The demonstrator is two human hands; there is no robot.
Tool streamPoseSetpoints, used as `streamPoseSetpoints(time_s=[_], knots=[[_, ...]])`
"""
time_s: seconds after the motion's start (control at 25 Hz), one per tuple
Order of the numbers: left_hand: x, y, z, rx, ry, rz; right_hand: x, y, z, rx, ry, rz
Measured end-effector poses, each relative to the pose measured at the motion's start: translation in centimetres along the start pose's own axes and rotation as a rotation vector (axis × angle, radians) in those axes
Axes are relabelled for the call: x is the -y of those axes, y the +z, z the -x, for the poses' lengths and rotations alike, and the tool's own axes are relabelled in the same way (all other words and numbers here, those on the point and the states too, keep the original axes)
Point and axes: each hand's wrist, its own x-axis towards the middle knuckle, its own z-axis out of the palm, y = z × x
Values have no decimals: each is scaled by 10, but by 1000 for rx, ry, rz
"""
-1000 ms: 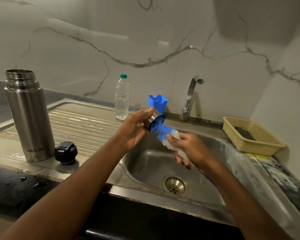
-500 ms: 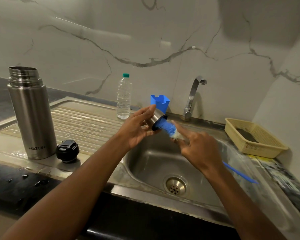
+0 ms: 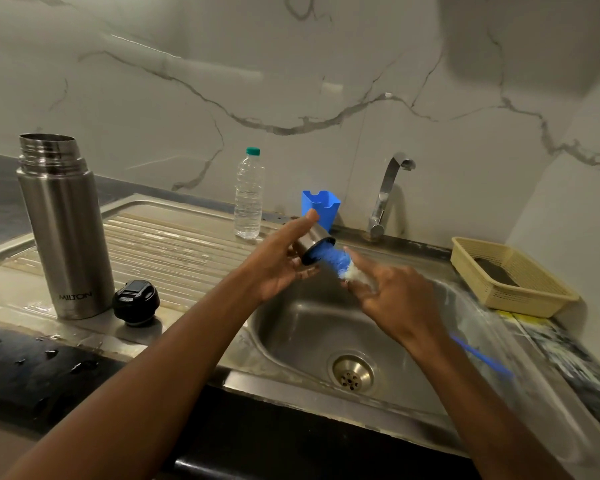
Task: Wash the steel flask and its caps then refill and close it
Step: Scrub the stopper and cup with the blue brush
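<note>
The open steel flask (image 3: 65, 230) stands upright on the draining board at the left, its black inner cap (image 3: 136, 302) lying just to its right. Over the sink basin (image 3: 302, 327) my left hand (image 3: 281, 265) holds the steel outer cap (image 3: 314, 245) tilted, mouth facing right. My right hand (image 3: 392, 297) grips a blue and white bottle brush (image 3: 340, 263) whose bristles are pushed into the cap. The brush's blue handle (image 3: 482, 356) sticks out behind my right wrist.
A plastic water bottle (image 3: 248, 197) with a green lid and a blue holder (image 3: 323, 204) stand at the back edge. The tap (image 3: 388, 192) is off. A beige basket (image 3: 510, 277) sits at the right. Water drops lie on the black counter front left.
My right hand has turned from gripping the brush underhand to over it, rotating the brush in the cap. The handle now shows behind the wrist. My left hand keeps holding the cap.
</note>
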Motion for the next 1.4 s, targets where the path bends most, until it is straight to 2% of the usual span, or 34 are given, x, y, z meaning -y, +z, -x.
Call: streamPoseSetpoints(time_s=[0.08,0.12,0.2,0.28,0.36,0.4,0.44,0.52,0.56,0.6,0.64,0.68,0.76,0.8,0.84,0.88,0.92,1.0,1.04,1.08,1.12,1.16,1.2,1.28,1.32,1.4], knots=[[0,3,2,-3,42,-29,1,1,-1,-59,-39,39],[1,2,0,-2,64,-9,2,0,-2,-52,-45,-39],[2,-4,-4,26,82,21,4,0,-2,87,77,-478],[1,-6,-5,86,83,78,7,-4,-1,325,339,-990],[-1,-4,-2,150,54,184,5,-12,0,415,459,-1174],[-2,-3,-1,154,40,228,4,-15,1,381,427,-1111],[-4,0,1,118,26,244,2,-15,1,303,341,-896],[-1,1,0,25,-2,143,-3,-9,0,118,121,-246],[0,1,-1,-16,9,57,-3,-4,0,53,52,-45],[1,3,0,-40,38,-1,0,-1,0,30,27,-8],[3,2,-2,-50,78,-30,2,1,0,60,30,-123],[2,0,-2,-38,107,-16,4,0,0,133,80,-381],[-2,-7,-5,29,128,94,4,-5,-2,377,322,-993],[-4,-9,-6,95,126,148,6,-12,0,479,429,-1207],[-4,-10,-7,159,120,179,6,-16,2,516,476,-1299],[-4,-10,-8,185,106,171,6,-17,3,493,457,-1273],[-3,-8,-6,171,89,135,4,-15,3,412,376,-1090],[-1,-4,-2,89,52,36,-4,-7,3,180,118,-380],[0,-2,-2,54,45,3,-5,-2,2,100,29,-114],[0,-2,-1,42,58,-13,-3,1,1,35,-9,2],[0,-2,-2,38,82,-8,2,1,0,14,-6,-22],[-1,-4,-2,47,110,14,5,0,0,39,28,-202],[-4,-3,0,66,136,33,6,-2,-1,122,105,-496],[-9,-1,3,135,173,57,6,-12,-2,407,389,-1114],[-9,0,5,172,180,81,6,-19,0,529,476,-1297],[-9,1,6,217,171,105,3,-23,1,584,510,-1388]])
